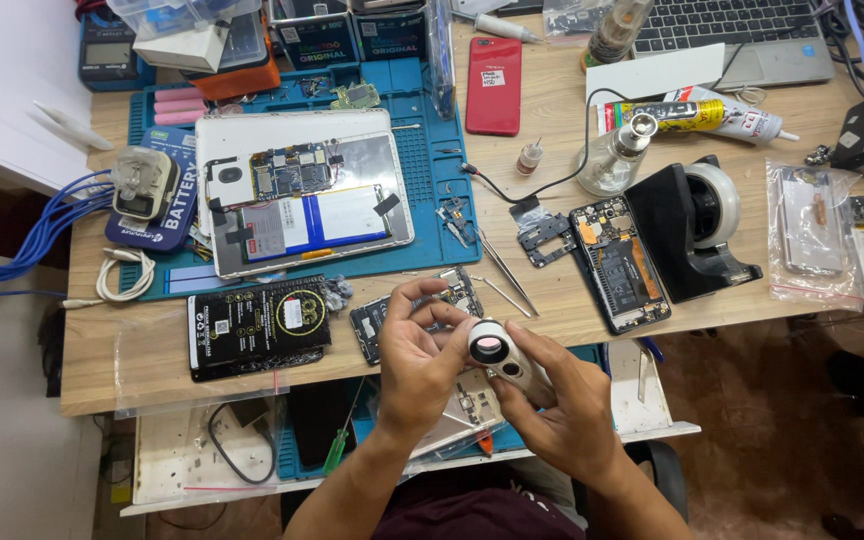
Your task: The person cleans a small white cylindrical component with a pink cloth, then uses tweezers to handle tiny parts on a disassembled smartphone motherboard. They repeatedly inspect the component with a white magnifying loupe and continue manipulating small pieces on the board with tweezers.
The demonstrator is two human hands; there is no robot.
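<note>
Above the surface's [152, 370] near edge, your right hand [562, 410] had its grip closed around a small loupe [497, 352], lens up, while your left hand's [417, 350] fingertips pinched its rim.

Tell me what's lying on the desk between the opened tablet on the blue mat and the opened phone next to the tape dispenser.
In the head view, between the tablet and the opened phone lie metal tweezers, a small dark phone part and a black cable.

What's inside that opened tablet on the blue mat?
Inside the opened tablet a circuit board sits above a large blue-and-white battery, with black tape strips. Whatever lies beneath these parts is covered.
</note>
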